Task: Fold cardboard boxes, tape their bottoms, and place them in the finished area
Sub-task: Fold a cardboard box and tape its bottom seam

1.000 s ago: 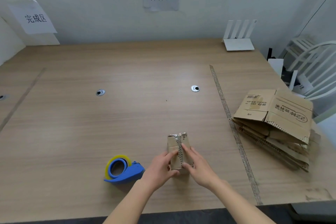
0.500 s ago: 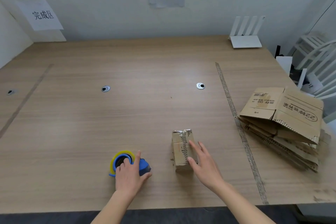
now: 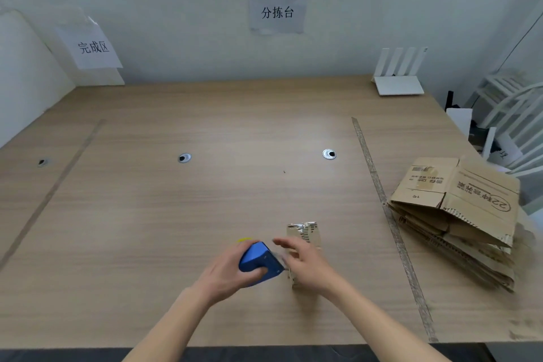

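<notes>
The wooden table [image 3: 205, 200] fills most of the view, marked by two long strips of tape running from near edge to far. To the right of the right-hand strip lies the stack of flattened cardboard boxes [image 3: 458, 220], well apart from both hands. On the far wall hang a paper sign over the middle [image 3: 277, 12] and another over the left zone [image 3: 92, 47], which is probably the finished area. A white router [image 3: 399, 79] stands at the table's far right. Near the front edge, in the middle zone, sits the small folded box [image 3: 304, 235], its long axis running away from the person and its seam facing up. The right hand [image 3: 305, 264] rests over the near part of that box with fingers loosely spread; whether they press it or pinch a tape end is blurred and I cannot tell. The left hand [image 3: 232, 270] grips the blue tape dispenser [image 3: 260, 261], fingers and thumb curled round its body, its front end just beside the box's near left corner. The seam lies just right of the dispenser, so the taping stroke would likely run along that long axis.
</notes>
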Demonstrator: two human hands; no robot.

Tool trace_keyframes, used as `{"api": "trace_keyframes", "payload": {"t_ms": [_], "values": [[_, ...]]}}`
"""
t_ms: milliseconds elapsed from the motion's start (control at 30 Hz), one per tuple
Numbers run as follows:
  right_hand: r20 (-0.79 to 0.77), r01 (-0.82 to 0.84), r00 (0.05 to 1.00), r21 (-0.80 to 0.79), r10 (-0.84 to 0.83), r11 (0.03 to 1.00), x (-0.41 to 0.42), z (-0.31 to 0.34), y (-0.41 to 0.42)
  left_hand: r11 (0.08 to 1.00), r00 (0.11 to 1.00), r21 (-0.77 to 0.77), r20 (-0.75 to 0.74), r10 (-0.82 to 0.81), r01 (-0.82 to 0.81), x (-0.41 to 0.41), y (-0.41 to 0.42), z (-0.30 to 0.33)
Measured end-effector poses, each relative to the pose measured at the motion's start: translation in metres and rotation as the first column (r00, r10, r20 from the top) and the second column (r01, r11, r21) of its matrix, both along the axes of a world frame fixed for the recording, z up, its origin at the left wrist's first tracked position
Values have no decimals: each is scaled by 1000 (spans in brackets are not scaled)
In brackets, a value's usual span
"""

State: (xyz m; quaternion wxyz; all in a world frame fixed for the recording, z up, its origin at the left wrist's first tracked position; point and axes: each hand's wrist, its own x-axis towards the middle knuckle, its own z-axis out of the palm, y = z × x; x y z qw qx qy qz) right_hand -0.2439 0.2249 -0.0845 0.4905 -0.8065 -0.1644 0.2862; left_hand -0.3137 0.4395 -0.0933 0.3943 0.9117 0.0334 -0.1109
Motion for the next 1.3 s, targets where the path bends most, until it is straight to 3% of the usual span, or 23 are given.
{"api": "trace_keyframes", "payload": {"t_ms": [100,300,533,733,1000,1167,1300], "values": [[-124,-18,992,77,28,997,7,23,6,999,998,25,51,-44,43,7,-3,30],[-173,44,985,184,-12,982,14,59,-3,998,996,51,81,-47,43,12,-8,68],[-155,124,983,159,-100,979,21,75,-24,991,992,96,76,-98,91,18,-21,91],[-298,69,955,169,-16,983,24,82,-45,981,986,144,86,-142,129,25,-35,95],[-250,159,963,216,-102,963,34,79,-70,969,976,185,114,-187,165,39,-54,102],[-160,205,968,71,-192,976,32,66,-78,921,957,303,78,-281,246,44,-68,97],[-251,328,914,-6,-319,945,15,38,-84,907,966,343,-7,-259,245,35,-62,75]]}}
